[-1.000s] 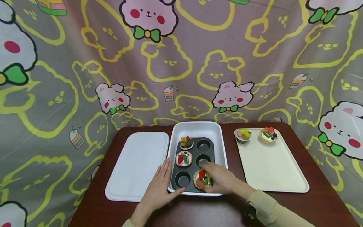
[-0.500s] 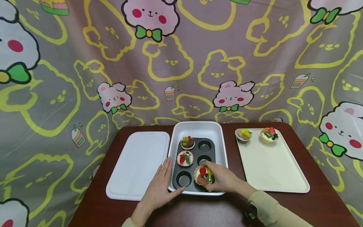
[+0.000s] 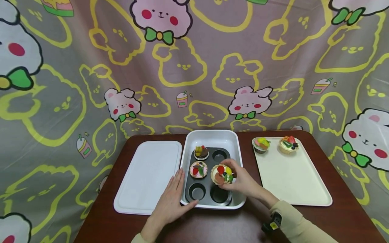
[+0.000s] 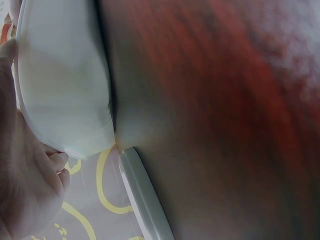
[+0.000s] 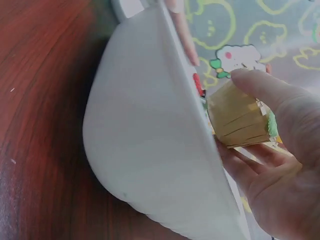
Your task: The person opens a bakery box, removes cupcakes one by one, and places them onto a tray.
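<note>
My right hand pinches a fruit tart between thumb and fingers, lifted above a dark muffin tin. In the right wrist view the tart's tan, pleated side shows beside the basin wall. The tin lies inside a white basin. Its left column holds a chocolate-topped cupcake and a pink-creamed tart; the cup nearest me on each side is bare. With fingers extended, my left hand rests along the basin's left rim, its thumb at the near edge.
Left of the basin lies a flat white board. On the right, a cream tray carries a cupcake and another fruit tart at its far end. A patterned cloth hangs behind the brown table.
My right hand has raised the fruit tart out of the near right cup and carried it slightly away from me, uncovering that cup. My left hand has stayed in place.
</note>
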Demonstrator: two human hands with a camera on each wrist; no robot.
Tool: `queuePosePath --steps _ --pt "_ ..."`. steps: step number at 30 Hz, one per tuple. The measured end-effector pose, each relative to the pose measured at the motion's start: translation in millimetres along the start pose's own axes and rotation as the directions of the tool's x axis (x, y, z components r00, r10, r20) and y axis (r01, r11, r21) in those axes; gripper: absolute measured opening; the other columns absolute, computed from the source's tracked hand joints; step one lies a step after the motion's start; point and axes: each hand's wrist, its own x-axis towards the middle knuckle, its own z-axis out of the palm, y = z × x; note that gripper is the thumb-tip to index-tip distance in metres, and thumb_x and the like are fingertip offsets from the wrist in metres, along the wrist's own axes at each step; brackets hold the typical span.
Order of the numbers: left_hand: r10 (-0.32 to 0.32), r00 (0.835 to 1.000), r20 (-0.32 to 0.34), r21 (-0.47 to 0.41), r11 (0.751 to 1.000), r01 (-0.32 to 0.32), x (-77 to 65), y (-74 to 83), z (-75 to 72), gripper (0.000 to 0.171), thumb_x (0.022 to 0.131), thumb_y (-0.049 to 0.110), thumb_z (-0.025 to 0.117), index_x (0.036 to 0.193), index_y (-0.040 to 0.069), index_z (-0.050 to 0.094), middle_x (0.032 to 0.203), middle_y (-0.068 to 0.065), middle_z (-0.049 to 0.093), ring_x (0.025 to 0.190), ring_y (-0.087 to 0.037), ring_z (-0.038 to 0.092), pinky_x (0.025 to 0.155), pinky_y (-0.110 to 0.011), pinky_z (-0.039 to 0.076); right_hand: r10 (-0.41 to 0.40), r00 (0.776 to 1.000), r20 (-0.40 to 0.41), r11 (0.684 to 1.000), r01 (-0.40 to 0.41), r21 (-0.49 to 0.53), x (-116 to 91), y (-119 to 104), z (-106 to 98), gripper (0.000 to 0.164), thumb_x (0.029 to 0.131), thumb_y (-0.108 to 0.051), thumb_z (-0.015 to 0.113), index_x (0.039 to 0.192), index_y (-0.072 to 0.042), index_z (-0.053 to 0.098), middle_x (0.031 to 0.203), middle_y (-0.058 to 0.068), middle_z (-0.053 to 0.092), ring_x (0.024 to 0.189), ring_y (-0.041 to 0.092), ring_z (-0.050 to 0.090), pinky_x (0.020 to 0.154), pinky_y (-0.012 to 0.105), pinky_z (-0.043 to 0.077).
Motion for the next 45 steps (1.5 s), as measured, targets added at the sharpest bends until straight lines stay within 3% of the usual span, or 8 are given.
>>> queuePosePath --steps 8,16,21,31,34,39,41,45 --pt "0.000 1.000 0.005 -0.003 1.000 0.000 -0.9 -0.3 -0.2 0.124 0.092 0.084 0.062 0.174 0.001 0.023 0.185 -0.016 0.019 0.172 -0.032 0.024 0.140 -0.052 0.026 0.077 0.994 -0.075 0.983 -0.064 0.170 -1.8 3.1 -12.2 0.080 0.079 -0.009 0.099 0.143 -0.004 0.052 0.132 0.022 0.077 0.109 0.023 0.072 0.093 0.024 0.057" --pt "0.007 1.000 -0.002 -0.001 1.000 -0.007 -0.7 -1.7 1.2 0.123 0.092 0.083 0.062 0.174 0.001 0.023 0.185 -0.016 0.019 0.172 -0.032 0.024 0.140 -0.053 0.026 0.075 0.990 -0.116 0.952 -0.037 0.303 -9.8 8.8 -26.6 0.077 0.085 0.002 0.091 0.144 0.007 0.042 0.136 0.036 0.070 0.106 -0.001 0.070 0.091 0.016 0.061" --pt "0.015 1.000 -0.008 0.001 1.000 -0.015 -1.4 -1.4 0.4 0.122 0.092 0.082 0.064 0.174 0.000 0.024 0.185 -0.017 0.020 0.172 -0.033 0.025 0.140 -0.053 0.025 0.072 0.985 -0.154 0.956 -0.024 0.293 -16.9 11.1 -37.1 0.075 0.088 0.005 0.087 0.144 0.010 0.039 0.140 0.038 0.066 0.109 -0.006 0.067 0.093 0.013 0.059" --pt "0.013 1.000 -0.019 -0.004 1.000 -0.014 -1.5 -1.5 0.6 0.122 0.092 0.082 0.065 0.174 0.000 0.025 0.185 -0.016 0.021 0.171 -0.033 0.026 0.139 -0.054 0.028 0.161 0.966 -0.203 0.960 -0.105 0.261 -32.9 21.4 -63.9 0.078 0.092 0.001 0.085 0.151 0.004 0.032 0.144 0.039 0.063 0.106 -0.009 0.068 0.090 0.012 0.059" --pt "0.015 1.000 -0.021 -0.004 1.000 -0.015 -1.3 -1.3 0.6 0.122 0.092 0.082 0.065 0.174 0.001 0.025 0.185 -0.016 0.021 0.171 -0.032 0.026 0.139 -0.054 0.028 0.170 0.957 -0.237 0.959 -0.106 0.261 -39.2 29.1 -73.4 0.077 0.093 0.002 0.084 0.150 0.004 0.032 0.137 0.025 0.071 0.104 -0.010 0.069 0.087 0.012 0.059" --pt "0.015 1.000 -0.016 -0.003 1.000 -0.015 -1.1 -1.0 0.1 0.123 0.092 0.082 0.064 0.174 0.001 0.023 0.185 -0.015 0.020 0.172 -0.031 0.025 0.140 -0.053 0.026 0.185 0.938 -0.295 0.962 -0.110 0.251 -50.1 44.4 -89.1 0.074 0.093 0.004 0.083 0.147 0.003 0.033 0.114 -0.027 0.071 0.100 -0.010 0.069 0.082 0.012 0.060" --pt "0.015 1.000 -0.014 -0.005 1.000 -0.015 -1.1 -0.9 -0.2 0.123 0.092 0.082 0.064 0.174 0.001 0.023 0.185 -0.015 0.020 0.172 -0.031 0.025 0.140 -0.053 0.026 0.194 0.931 -0.309 0.964 -0.122 0.236 -54.8 49.7 -94.8 0.074 0.093 0.003 0.083 0.147 0.002 0.032 0.109 -0.035 0.067 0.099 -0.011 0.069 0.081 0.011 0.060" --pt "0.014 1.000 -0.015 -0.009 1.000 -0.014 -0.9 -0.5 -0.4 0.122 0.092 0.082 0.064 0.174 0.001 0.024 0.185 -0.016 0.021 0.172 -0.032 0.025 0.139 -0.053 0.027 0.207 0.919 -0.336 0.968 -0.142 0.208 -63.9 59.1 -104.4 0.074 0.093 0.002 0.084 0.147 0.000 0.032 0.106 -0.037 0.066 0.097 -0.012 0.068 0.079 0.011 0.059"
